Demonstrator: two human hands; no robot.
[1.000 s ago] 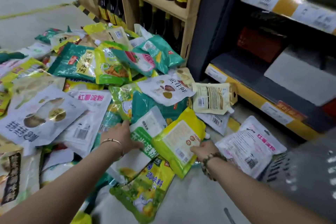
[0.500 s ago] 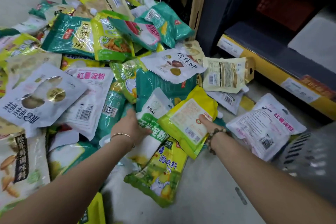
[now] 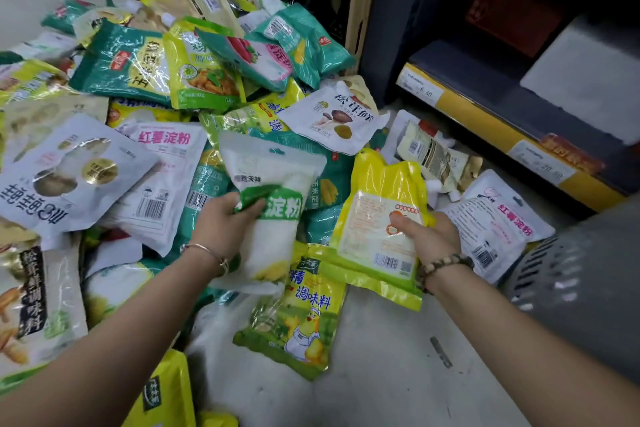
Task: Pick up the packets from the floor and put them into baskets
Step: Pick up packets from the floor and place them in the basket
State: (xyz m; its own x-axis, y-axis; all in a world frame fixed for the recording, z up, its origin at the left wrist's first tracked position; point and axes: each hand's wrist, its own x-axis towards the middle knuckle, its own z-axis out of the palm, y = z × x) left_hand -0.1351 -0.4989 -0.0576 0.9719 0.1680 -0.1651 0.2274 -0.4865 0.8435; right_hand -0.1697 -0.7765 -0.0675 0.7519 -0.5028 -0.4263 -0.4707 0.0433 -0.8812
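Left hand (image 3: 225,229) gripped the white-and-green packet (image 3: 273,180), right hand (image 3: 431,239) pinched the yellow packet (image 3: 374,236), fingers (image 3: 247,208) closed on both over the floor pile (image 3: 156,163). Slick film, held shallowly, might slip before reaching the grey basket (image 3: 581,281), near right.

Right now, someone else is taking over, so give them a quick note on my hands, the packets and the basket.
Left hand grips a white and green packet above the pile of packets.
Right hand grips a yellow packet, thumb on its front.
Grey basket at the right edge, blurred; its inside is hidden.
Done: two packets in hand.
Left: drop both in the basket, then clear the pile on the floor.
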